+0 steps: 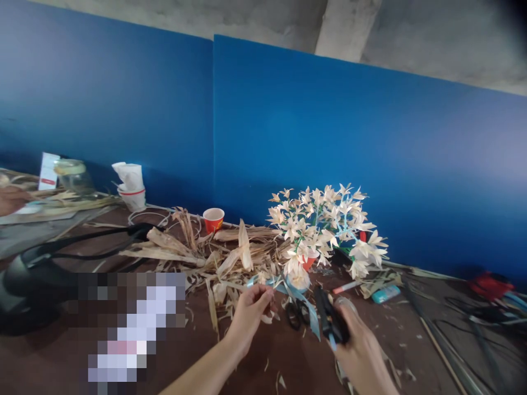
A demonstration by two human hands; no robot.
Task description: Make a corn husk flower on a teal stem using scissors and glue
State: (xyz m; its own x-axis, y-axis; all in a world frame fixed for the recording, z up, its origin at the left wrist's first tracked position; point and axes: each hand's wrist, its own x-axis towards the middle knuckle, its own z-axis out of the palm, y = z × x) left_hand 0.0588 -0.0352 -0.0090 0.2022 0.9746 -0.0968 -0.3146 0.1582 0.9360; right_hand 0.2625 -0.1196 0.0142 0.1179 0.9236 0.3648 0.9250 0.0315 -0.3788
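Observation:
My right hand [358,334] is wrapped round a black glue gun [329,318], with its tip pointing up and away from me. My left hand [256,307] is closed in a pinch in front of the husk pile; whatever lies between its fingertips is too small to make out. Between my hands lie black-handled scissors [295,317] and a light blue ribbon [310,315]. Just beyond them stands a bunch of cream flowers [317,219] with green stems, some of it in front of a red cup [308,260].
Dried corn husks [230,255] are heaped left of the flowers, before a red paper cup [214,220]. A black bag [37,274] lies at the left. Another person's hand [14,200] shows at the far left edge. Cables [465,323] run along the right, and a blue partition [349,126] stands behind.

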